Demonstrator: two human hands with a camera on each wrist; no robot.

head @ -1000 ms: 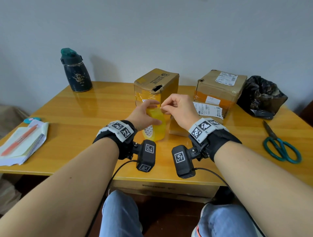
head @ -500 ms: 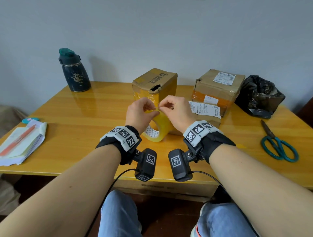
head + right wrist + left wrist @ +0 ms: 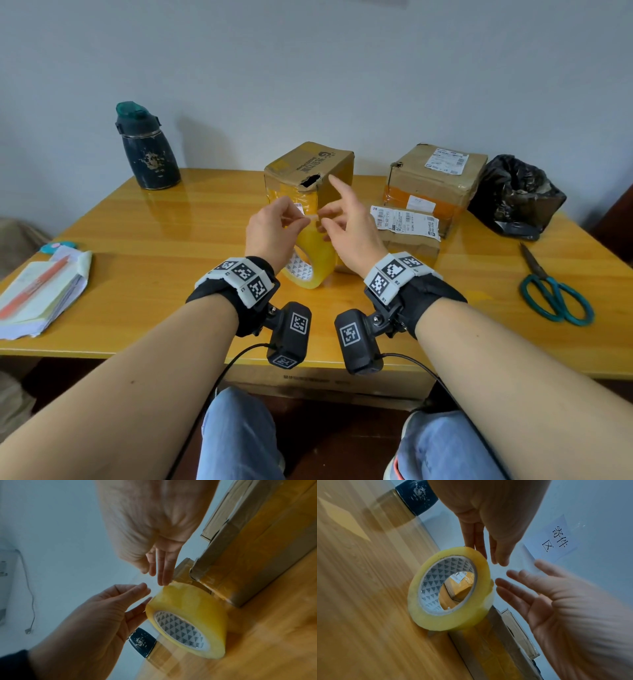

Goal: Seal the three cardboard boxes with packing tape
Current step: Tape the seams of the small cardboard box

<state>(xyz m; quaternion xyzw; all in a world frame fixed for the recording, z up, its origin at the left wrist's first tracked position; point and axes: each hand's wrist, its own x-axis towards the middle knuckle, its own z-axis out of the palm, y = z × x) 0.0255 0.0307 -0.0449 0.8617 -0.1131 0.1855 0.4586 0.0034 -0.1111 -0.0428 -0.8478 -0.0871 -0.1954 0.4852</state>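
Observation:
A roll of yellowish packing tape (image 3: 317,263) stands on edge on the table (image 3: 171,240), against a low flat box (image 3: 411,240) with a shipping label. Behind it are a tall box (image 3: 308,168) with a torn hole and a wider box (image 3: 435,178). My left hand (image 3: 303,219) hovers over the roll's top and pinches the tape's thin free end between thumb and forefinger. My right hand (image 3: 330,212) is beside it, fingers spread and blurred, holding nothing. In the left wrist view the roll (image 3: 448,592) shows its patterned core, with a clear film of tape by my left fingertips (image 3: 498,559).
A dark bottle (image 3: 147,150) stands at the back left. A black bag (image 3: 513,195) and teal scissors (image 3: 555,294) lie on the right. Papers with an orange pen (image 3: 41,294) sit at the left edge. A long carton (image 3: 325,380) is under the table.
Both hands pinched at the top of the roll before. My right hand has now let go and spread its fingers, while the left keeps its pinch.

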